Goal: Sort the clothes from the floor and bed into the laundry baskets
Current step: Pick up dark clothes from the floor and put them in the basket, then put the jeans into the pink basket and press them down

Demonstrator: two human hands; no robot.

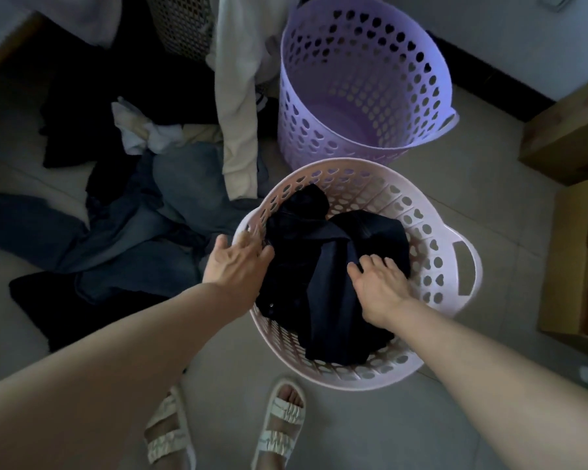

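1. Dark, near-black cloth, the dark garment (323, 266), lies heaped in the pink basket (431, 266) on the floor, filling most of it and sagging in soft folds.
2. The right hand (382, 283) rests flat on the garment with fingers spread and straight, gripping nothing; the left hand (236, 259) is at the basket's left rim, fingers loosely extended and somewhat blurred, also holding nothing.
3. The purple basket (370, 79) just behind stands empty.
4. On the floor to the left lie blue jeans (170, 225), a small white and cream bundle (143, 130) and more dark pieces; a long cream garment (238, 106) hangs down beside the purple basket.
5. Handling, as a judgement: the jeans look heavy and stiffish, best taken by the waistband or a bunched handful; the light pieces are limp and will trail, so gather them in a wad before lifting.
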